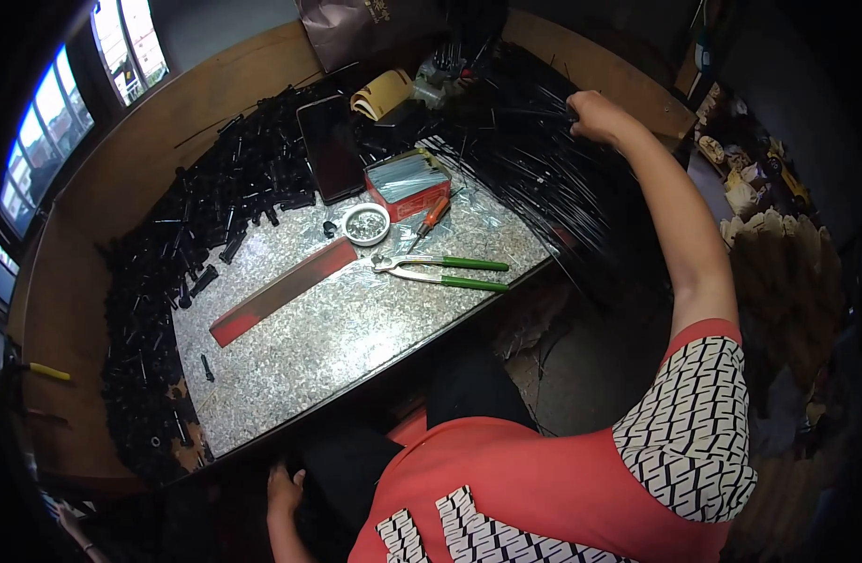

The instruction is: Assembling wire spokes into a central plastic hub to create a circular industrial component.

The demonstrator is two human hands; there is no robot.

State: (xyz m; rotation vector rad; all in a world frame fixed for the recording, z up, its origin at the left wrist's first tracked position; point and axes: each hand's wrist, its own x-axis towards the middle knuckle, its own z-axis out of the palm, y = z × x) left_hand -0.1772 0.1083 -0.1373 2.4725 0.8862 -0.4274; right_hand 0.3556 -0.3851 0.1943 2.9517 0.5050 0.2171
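My right hand (597,116) reaches to the far right, over a pile of long thin black rods (553,178). Its fingers are curled closed at the rods' far end; what they hold is hidden. Low at the left, below the table edge, my left hand (285,490) hangs beside my leg, thumb apart from the fingers, with nothing visible in it. On the speckled stone slab (309,366) lie green-handled pincers (450,270), a worn red flat bar (281,293) and an orange-handled screwdriver (435,216).
Black bolt-like parts (253,169) heap along the left and back. A phone (331,150) leans there. A red box of thin clear strips (408,183) stands beside a white round dish (366,224) of small bits. A wooden board (600,70) borders the far right.
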